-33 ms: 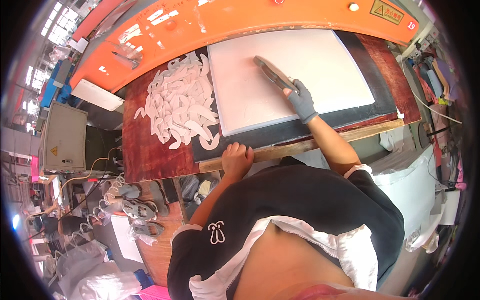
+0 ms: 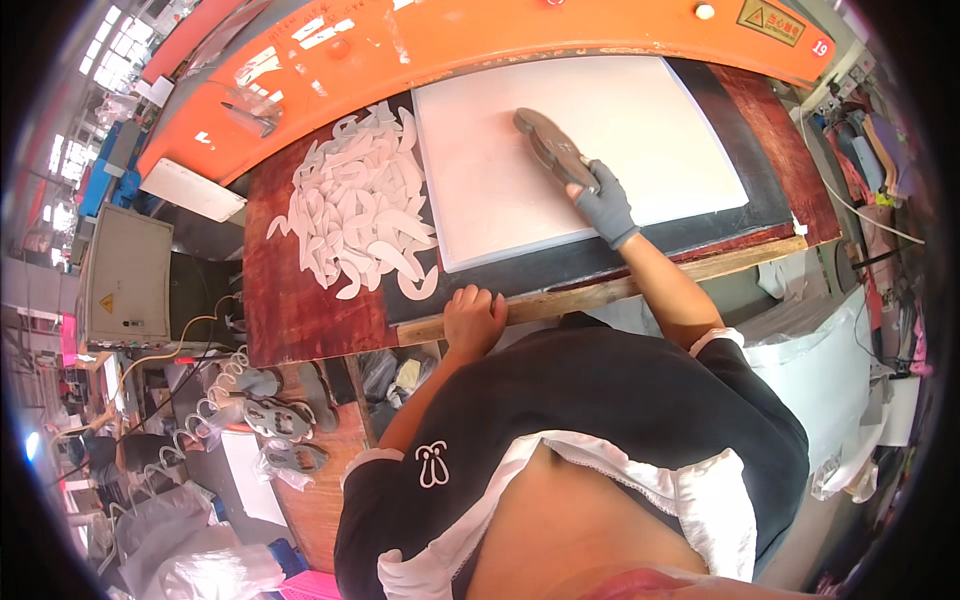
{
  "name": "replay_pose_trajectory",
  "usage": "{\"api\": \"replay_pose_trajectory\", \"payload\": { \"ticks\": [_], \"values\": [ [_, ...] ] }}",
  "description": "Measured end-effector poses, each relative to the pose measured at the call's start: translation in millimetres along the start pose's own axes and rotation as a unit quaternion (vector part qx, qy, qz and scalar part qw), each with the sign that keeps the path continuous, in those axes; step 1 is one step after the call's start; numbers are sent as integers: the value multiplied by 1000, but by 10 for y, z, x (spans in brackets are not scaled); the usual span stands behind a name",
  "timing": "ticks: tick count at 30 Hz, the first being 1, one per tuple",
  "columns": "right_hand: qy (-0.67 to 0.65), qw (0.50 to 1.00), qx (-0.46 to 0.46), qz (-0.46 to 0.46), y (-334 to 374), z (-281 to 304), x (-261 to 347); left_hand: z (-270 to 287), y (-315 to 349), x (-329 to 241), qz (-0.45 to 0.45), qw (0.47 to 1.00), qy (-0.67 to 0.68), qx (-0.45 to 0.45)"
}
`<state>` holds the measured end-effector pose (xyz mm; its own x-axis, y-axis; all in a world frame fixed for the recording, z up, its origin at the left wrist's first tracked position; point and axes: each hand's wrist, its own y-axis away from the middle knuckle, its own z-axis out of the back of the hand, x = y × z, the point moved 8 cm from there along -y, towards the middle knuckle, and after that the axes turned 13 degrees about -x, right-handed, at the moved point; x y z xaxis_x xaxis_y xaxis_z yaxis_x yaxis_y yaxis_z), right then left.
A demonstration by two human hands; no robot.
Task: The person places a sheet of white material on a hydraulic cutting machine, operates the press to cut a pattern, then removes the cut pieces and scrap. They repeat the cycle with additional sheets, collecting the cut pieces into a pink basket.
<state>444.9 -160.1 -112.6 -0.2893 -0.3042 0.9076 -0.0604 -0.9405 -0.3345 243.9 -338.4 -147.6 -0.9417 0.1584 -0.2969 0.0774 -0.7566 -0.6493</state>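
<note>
Grey-gloved right hand [image 2: 606, 207] is gripping a brown sole-shaped piece [image 2: 548, 145], seemingly above the white rectangular board [image 2: 480, 200]; bare left hand [image 2: 475, 318] is clasping the wooden edge [image 2: 570, 299].

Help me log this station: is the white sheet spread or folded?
Spread: the white sheet lies flat on the dark board, no fold showing; the right hand holds a brown tool over it.
</note>
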Motion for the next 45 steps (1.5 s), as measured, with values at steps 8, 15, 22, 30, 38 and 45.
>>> {"api": "replay_pose_trajectory", "payload": {
  "ticks": [8,15,22,30,38,45],
  "values": [
    [256,915,-17,311,226,36,93,-28,49,-18,-8,1000,-11,27],
    [265,914,-22,307,-113,-112,68,-150,-262,89,-19,1000,-16,-10],
    [245,924,-73,285,-977,-323,-126,-527,-1014,513,-24,997,-30,-69],
    [116,954,-260,95,-2723,1112,-738,-1179,-2128,1125,-21,995,-48,-82],
    [-173,924,-341,-31,-4191,1959,-1215,-1738,-2976,1689,0,995,-74,-67],
    [157,971,-178,36,-3478,1070,-1139,-1780,-3091,1787,-20,995,-84,-54]
  ]
}}
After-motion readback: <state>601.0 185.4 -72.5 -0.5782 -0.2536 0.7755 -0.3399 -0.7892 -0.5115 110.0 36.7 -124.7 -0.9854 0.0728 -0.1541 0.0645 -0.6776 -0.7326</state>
